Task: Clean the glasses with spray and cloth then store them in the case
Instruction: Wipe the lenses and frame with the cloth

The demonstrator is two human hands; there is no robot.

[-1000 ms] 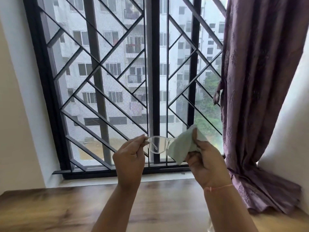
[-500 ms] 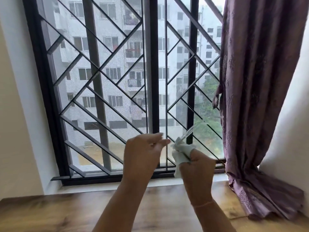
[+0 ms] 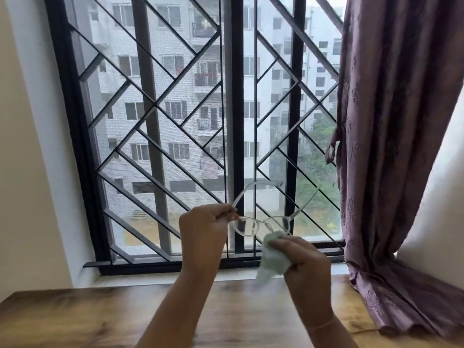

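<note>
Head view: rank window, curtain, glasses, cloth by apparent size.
1. window
2. curtain, cut off by the frame edge
3. glasses, arms unfolded
4. cloth, bunched in the right hand and partly hidden, so its rank against the glasses is unsure

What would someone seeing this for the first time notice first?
Front and centre, the clear-framed glasses are held up against the window with temples open. The left hand pinches one corner, while the right hand bunches a pale green cloth just under the other lens. Behind them the black diagonal window grille fills the view, and a purple curtain hangs down the right side.
</note>
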